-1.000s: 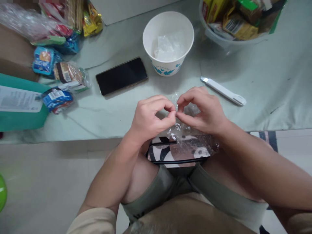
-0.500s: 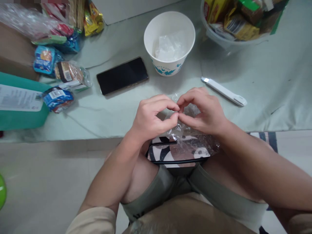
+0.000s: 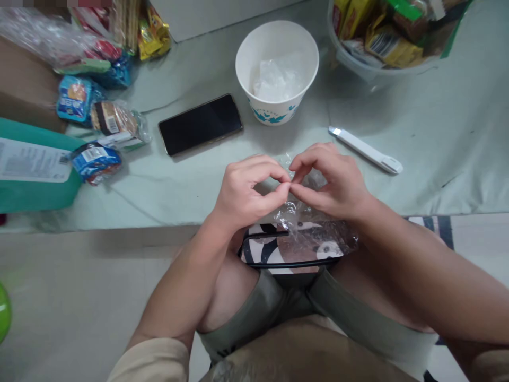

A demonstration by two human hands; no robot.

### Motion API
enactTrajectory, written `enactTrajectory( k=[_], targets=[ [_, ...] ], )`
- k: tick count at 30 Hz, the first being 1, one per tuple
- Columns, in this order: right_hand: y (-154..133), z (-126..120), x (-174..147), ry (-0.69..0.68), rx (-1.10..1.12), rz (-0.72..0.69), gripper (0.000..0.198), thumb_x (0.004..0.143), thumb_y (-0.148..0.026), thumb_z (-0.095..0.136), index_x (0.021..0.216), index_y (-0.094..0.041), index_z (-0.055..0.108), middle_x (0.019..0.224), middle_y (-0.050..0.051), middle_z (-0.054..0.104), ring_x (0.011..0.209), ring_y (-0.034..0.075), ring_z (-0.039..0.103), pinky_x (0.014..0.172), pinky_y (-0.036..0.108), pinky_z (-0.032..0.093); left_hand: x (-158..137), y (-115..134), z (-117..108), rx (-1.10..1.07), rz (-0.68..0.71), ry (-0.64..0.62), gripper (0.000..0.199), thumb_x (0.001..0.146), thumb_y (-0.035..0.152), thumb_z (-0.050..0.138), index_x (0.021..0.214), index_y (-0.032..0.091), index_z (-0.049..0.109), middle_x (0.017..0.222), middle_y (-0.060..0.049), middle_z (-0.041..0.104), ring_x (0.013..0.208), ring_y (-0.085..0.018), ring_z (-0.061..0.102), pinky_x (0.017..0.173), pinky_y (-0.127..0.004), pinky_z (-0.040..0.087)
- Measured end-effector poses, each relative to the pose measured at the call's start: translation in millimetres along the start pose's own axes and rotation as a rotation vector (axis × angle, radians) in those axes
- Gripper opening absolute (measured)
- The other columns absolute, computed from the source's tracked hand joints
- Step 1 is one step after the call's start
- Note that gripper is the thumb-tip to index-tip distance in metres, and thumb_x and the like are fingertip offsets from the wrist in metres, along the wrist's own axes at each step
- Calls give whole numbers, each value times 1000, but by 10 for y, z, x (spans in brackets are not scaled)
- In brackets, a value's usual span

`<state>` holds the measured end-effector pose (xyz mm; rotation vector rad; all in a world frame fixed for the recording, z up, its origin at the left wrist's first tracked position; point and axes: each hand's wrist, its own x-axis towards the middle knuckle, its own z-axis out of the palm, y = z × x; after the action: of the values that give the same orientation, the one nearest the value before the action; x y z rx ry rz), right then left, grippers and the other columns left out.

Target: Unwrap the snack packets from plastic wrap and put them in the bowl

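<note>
Above my lap, at the table's near edge, my two hands meet at the fingertips over a crinkled clear plastic bag (image 3: pixel 296 215). My left hand (image 3: pixel 250 191) pinches thumb against forefinger at the bag's upper part. My right hand (image 3: pixel 332 180) is curled with its thumb tip against the left fingertips; its forefinger is slightly raised, and the other fingers seem to close on the plastic behind. The exact bit of plastic between the fingers is too small to make out. Below, the bag droops over a patterned surface with a black rim (image 3: pixel 274 249).
Beyond my hands stands a white paper bucket (image 3: pixel 270 112) with clear plastic inside. A phone (image 3: pixel 201 124) lies left of it, a white utility knife (image 3: pixel 366 150) right. A clear tub (image 3: pixel 374 69) of packaged snacks is at back right. Wrapped snacks (image 3: pixel 97 162) and a green container (image 3: pixel 40 199) sit left.
My right forefinger has lifted a little away from the left fingertips, opening a small gap. Otherwise the hands and the plastic bag stay nearly in place.
</note>
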<state>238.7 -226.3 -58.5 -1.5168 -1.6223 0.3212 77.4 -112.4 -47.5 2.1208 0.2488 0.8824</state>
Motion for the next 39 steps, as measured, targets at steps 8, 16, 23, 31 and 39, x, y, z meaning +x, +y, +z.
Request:
enactTrajectory(
  k=[8, 16, 23, 31, 39],
  targets=[
    [3, -6, -2, 16, 12, -24, 14, 91, -33, 70, 99, -24, 65, 75, -1, 71, 73, 18, 68, 81, 36, 48, -7, -13, 18, -13, 23, 37, 12, 81, 8, 70, 74, 19, 69, 74, 1, 75, 69, -11, 70, 69, -24, 57],
    [5, -6, -13, 30, 41, -14, 17, 92, -36, 71, 102, -24, 63, 78, -1, 71, 75, 17, 68, 84, 36, 49, 3, 25, -12, -50, -51, 46, 12, 83, 14, 69, 73, 20, 69, 75, 0, 76, 69, -13, 69, 67, -27, 57],
    [-10, -20, -21, 6, 7, 82, 22, 93, -44, 68, 103, -25, 63, 77, 1, 71, 76, 20, 69, 85, 39, 51, -10, 23, -74, -71, -185, 68, 13, 85, 20, 66, 73, 21, 67, 75, -1, 74, 69, -14, 67, 68, -31, 57],
    [-19, -6, -19, 21, 31, 33, 17, 92, -36, 69, 103, -24, 64, 77, 0, 71, 77, 19, 68, 84, 37, 50, -15, -17, -36, -173, -151, -27, 6, 80, 18, 72, 84, 21, 76, 87, -3, 80, 78, -16, 73, 73, -30, 58],
    [-24, -9, -14, -5, 25, 58, 17, 92, -38, 69, 101, -24, 64, 77, 0, 72, 73, 18, 68, 85, 38, 50, 17, 3, -26, -138, -155, -41, 11, 82, 16, 67, 73, 20, 71, 75, -1, 77, 68, -13, 69, 67, -27, 55]
  ],
)
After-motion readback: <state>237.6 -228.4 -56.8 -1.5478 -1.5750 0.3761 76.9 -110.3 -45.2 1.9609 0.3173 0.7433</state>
